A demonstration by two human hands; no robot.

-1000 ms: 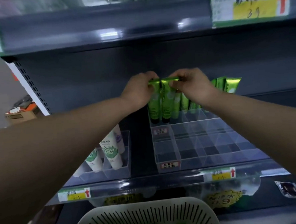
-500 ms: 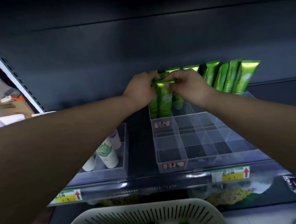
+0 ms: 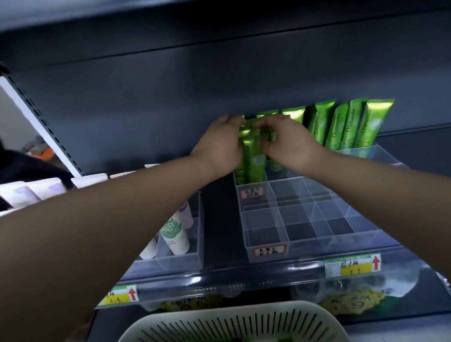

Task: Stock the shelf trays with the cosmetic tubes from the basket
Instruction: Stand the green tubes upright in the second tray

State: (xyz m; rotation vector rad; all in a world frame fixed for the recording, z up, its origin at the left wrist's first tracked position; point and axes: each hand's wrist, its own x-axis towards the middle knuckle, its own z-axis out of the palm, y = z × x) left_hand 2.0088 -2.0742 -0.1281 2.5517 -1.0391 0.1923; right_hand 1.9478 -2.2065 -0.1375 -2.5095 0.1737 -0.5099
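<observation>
Both hands are up at the back-left corner of the clear divided tray. The left hand and right hand have their fingers curled in and pinching the flat crimped top of a green tube, which stands cap-down in that rear compartment. More green tubes lean along the back row to the right, and the front compartments hold nothing. The basket sits below with more green in it.

These tubes look light and squishy, with a glossy skin that's probably a bit slick. The crimp is the stiffest part, so that's the sensible place to grab. Squeezing mid-body would likely just dent it, and the neighbours look easy to tip.
</observation>
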